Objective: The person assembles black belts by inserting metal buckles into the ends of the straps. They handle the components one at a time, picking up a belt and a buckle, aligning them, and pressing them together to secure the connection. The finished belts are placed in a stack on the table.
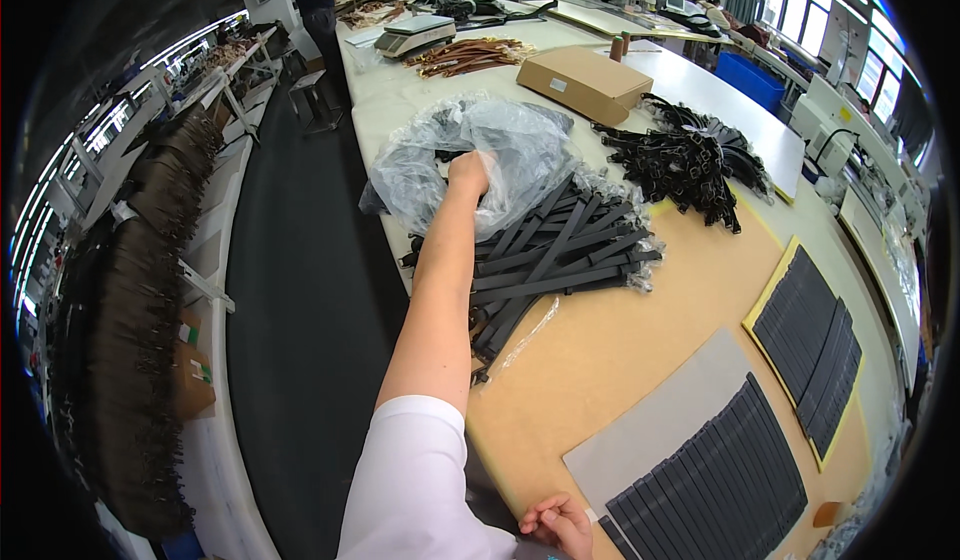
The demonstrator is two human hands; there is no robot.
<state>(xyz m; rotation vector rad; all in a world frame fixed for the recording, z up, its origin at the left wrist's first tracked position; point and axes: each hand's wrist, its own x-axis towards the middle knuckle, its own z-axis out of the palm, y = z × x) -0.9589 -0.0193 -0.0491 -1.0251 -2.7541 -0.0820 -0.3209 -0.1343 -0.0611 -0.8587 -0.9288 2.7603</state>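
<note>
My left arm stretches forward over the table, and my left hand [468,173] is closed at the mouth of a clear plastic bag [535,155]. Its fingertips are hidden, so what they grip cannot be made out; dark pieces show in the bag beside them. Below and right of the bag lies a loose pile of black straps [560,245], some with plastic-wrapped ends. My right hand [560,522] is at the lower edge, fingers loosely curled and slightly apart with nothing seen in them. Close to it, a row of black straps [710,475] lies side by side on a grey board [655,400].
Another strap row [815,335] lies on a yellow-edged board at right. Behind are buckled black straps [680,160], a cardboard box [585,80], brown straps [470,57] and a scale [415,35]. A person [318,5] stands far left. A rack of dark straps [140,310] lines the aisle.
</note>
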